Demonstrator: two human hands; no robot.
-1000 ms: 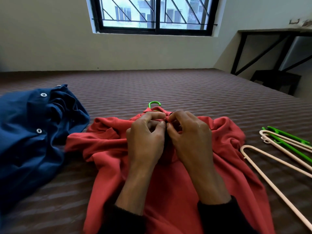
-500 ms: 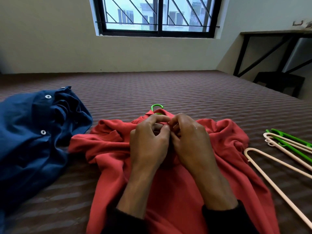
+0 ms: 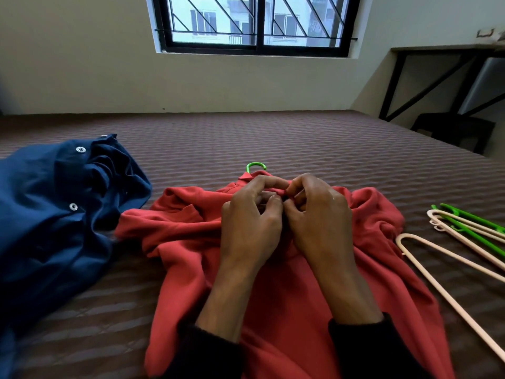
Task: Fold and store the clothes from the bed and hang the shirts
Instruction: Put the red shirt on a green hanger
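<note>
1. The red shirt (image 3: pixel 287 296) lies spread on the bed (image 3: pixel 273 140) under both hands, its neck on the far side of them, so the placket can be worked flat.
2. The left hand (image 3: pixel 250 222) and right hand (image 3: pixel 319 217) meet fingertip to fingertip, fingers curled, each pinching red cloth near the collar; likely fastening a button, though none shows.
3. A green hook (image 3: pixel 255 167) pokes out just beyond the hands: the hanger seems already inside, and closing the neck would keep the shirt on it.
4. Spare hangers (image 3: pixel 451 242) wait right of the right hand.
5. The blue shirt (image 3: pixel 54 214) lies bunched left of the left hand, unhung.
</note>
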